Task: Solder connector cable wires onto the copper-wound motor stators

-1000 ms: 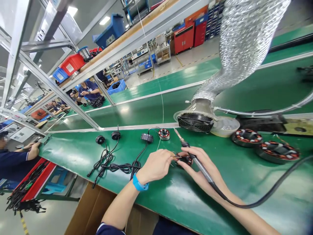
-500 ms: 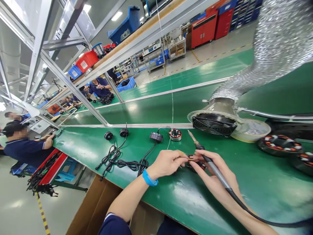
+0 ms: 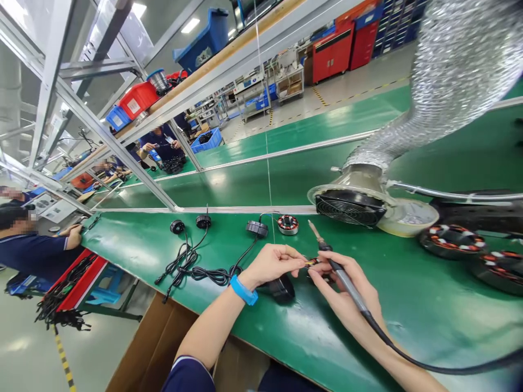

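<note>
Near the bench middle, my left hand [image 3: 277,265] pinches a thin yellow wire [image 3: 309,263] between thumb and fingers. Opposite it, my right hand [image 3: 342,304] carries a soldering iron [image 3: 347,282], whose tip points up and away from the work. The fingertips of that hand also steady a small wound stator [image 3: 312,267], mostly hidden by the fingers. Under my left wrist lies a black rounded part [image 3: 283,290]. Beyond my hands, another stator [image 3: 288,224] rests beside a black round cap [image 3: 257,228] with a cable.
A fume extractor hood [image 3: 352,207] with a foil duct stands behind the iron. Larger stators [image 3: 451,240] lie at right, coiled black cables [image 3: 210,274] at left. A solder wire [image 3: 268,179] hangs down in front. A co-worker [image 3: 32,245] sits far left.
Both hands have shifted slightly left in view, along with the whole scene. The black part under my left wrist has come into sight. The grips on wire and iron stay the same.
</note>
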`<state>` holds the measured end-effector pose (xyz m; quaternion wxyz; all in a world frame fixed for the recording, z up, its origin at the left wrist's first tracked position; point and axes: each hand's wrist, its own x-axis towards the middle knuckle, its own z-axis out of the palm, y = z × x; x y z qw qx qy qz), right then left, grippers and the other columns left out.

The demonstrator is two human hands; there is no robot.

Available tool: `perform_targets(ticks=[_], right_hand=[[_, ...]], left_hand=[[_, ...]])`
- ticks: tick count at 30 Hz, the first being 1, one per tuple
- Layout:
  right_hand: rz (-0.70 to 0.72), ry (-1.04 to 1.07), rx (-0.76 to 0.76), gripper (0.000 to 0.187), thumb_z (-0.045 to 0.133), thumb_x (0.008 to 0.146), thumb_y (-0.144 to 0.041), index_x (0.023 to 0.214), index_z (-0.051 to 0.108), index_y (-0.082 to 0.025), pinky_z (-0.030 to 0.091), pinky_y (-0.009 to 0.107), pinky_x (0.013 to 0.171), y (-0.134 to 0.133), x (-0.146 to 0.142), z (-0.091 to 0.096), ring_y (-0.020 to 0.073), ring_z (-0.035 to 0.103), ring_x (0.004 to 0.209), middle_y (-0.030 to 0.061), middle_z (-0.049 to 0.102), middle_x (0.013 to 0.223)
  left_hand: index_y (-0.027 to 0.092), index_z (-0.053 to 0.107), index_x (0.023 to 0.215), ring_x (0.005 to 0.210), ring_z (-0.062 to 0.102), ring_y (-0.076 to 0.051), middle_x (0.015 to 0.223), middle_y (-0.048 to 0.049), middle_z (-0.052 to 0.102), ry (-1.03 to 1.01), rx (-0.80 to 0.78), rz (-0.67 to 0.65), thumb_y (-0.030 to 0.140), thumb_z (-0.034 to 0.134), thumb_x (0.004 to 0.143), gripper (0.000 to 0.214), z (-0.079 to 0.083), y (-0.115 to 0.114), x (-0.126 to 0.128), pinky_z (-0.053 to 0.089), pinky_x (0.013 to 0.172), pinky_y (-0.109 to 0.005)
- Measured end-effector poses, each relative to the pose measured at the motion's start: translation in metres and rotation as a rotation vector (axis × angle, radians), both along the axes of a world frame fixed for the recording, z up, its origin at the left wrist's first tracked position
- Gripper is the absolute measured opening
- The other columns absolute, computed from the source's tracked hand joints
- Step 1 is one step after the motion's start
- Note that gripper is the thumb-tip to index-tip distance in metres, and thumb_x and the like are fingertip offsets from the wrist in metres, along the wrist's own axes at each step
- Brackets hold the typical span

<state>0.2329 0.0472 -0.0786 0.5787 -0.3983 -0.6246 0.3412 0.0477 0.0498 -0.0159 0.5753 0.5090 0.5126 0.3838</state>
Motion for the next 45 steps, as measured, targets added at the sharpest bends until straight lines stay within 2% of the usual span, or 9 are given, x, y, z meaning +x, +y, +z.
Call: perform_targets(ticks=[4, 10, 18, 22, 27, 33, 36, 39, 45], right_hand=[[-0.018, -0.03, -0.004, 0.04, 0.074, 0.094, -0.056, 0.122, 0.068, -0.029, 0.065, 0.041, 0.082, 0.001, -0.002, -0.004, 0.0247, 0.075, 0.095, 0.0074, 0.075, 0.111], [-0.029, -0.079, 0.055, 0.04, 0.072, 0.095, -0.056, 0.124, 0.068, -0.03, 0.065, 0.044, 0.086, 0.002, -0.006, -0.003, 0.0261, 0.075, 0.1, 0.0082, 0.074, 0.118], [-0.087, -0.163, 0.255, 0.038, 0.074, 0.096, -0.039, 0.131, 0.064, -0.03, 0.064, 0.046, 0.094, 0.001, 0.002, 0.017, 0.0263, 0.073, 0.106, 0.0068, 0.073, 0.109], [-0.014, -0.195, 0.279, 0.034, 0.073, 0.097, -0.038, 0.13, 0.065, -0.032, 0.063, 0.049, 0.098, 0.001, -0.002, 0.026, 0.0288, 0.072, 0.115, 0.009, 0.072, 0.115], [0.013, -0.14, 0.233, 0.024, 0.063, 0.103, -0.038, 0.126, 0.068, -0.032, 0.064, 0.046, 0.095, 0.002, -0.009, 0.029, 0.0259, 0.075, 0.108, 0.0078, 0.071, 0.11], [-0.003, -0.124, 0.206, 0.023, 0.066, 0.101, -0.033, 0.124, 0.066, -0.032, 0.063, 0.043, 0.091, 0.007, 0.002, 0.028, 0.0254, 0.075, 0.102, 0.0042, 0.072, 0.092], [0.002, -0.102, 0.186, 0.025, 0.068, 0.1, -0.032, 0.124, 0.065, -0.032, 0.063, 0.04, 0.083, 0.01, 0.007, 0.026, 0.0253, 0.075, 0.097, 0.0032, 0.073, 0.089], [0.031, -0.1, 0.133, 0.025, 0.068, 0.099, -0.034, 0.123, 0.067, -0.031, 0.062, 0.037, 0.073, 0.013, 0.008, 0.025, 0.0234, 0.076, 0.09, 0.0042, 0.072, 0.095], [0.084, -0.11, 0.112, 0.025, 0.067, 0.099, -0.032, 0.123, 0.069, -0.03, 0.064, 0.035, 0.076, 0.016, 0.005, 0.023, 0.0178, 0.075, 0.08, 0.0051, 0.071, 0.108]], left_hand=[[0.009, 0.078, 0.096, 0.067, 0.066, -0.015, 0.067, -0.0029, 0.071, -0.042, -0.037, -0.056, 0.056, 0.098, 0.066, 0.059, -0.002, 0.001, 0.0, 0.054, 0.082, -0.034], [0.009, 0.078, 0.097, 0.075, 0.071, -0.019, 0.07, -0.0039, 0.073, -0.063, -0.091, -0.029, 0.049, 0.1, 0.066, 0.055, 0.0, -0.001, -0.001, 0.056, 0.093, -0.04], [0.011, 0.073, 0.088, 0.064, 0.062, -0.013, 0.065, -0.002, 0.07, 0.068, -0.072, -0.065, 0.047, 0.093, 0.074, 0.044, 0.008, 0.0, 0.0, 0.044, 0.067, -0.026], [0.014, 0.067, 0.078, 0.063, 0.063, -0.013, 0.067, 0.0005, 0.068, 0.047, -0.067, -0.081, 0.027, 0.087, 0.076, 0.024, 0.003, 0.001, 0.005, 0.049, 0.069, -0.027], [0.015, 0.061, 0.073, 0.062, 0.06, -0.011, 0.063, 0.0024, 0.064, 0.134, -0.092, -0.12, 0.009, 0.073, 0.075, 0.013, 0.006, -0.002, 0.01, 0.045, 0.068, -0.025], [0.014, 0.068, 0.084, 0.066, 0.06, -0.012, 0.066, 0.0005, 0.068, 0.14, -0.026, -0.127, 0.035, 0.084, 0.082, 0.027, 0.017, -0.005, 0.002, 0.046, 0.073, -0.027], [0.013, 0.068, 0.092, 0.069, 0.066, -0.014, 0.07, -0.0019, 0.07, 0.082, -0.053, -0.14, 0.054, 0.09, 0.076, 0.049, 0.019, -0.002, -0.004, 0.049, 0.075, -0.029], [0.015, 0.064, 0.094, 0.058, 0.064, -0.014, 0.066, 0.0015, 0.066, 0.056, -0.11, -0.176, 0.068, 0.091, 0.069, 0.064, 0.018, 0.0, -0.006, 0.047, 0.063, -0.028], [0.014, 0.066, 0.08, 0.046, 0.038, -0.005, 0.054, 0.0078, 0.05, 0.106, -0.088, -0.041, 0.057, 0.088, 0.069, 0.05, 0.015, 0.007, -0.003, 0.024, 0.051, -0.024]])
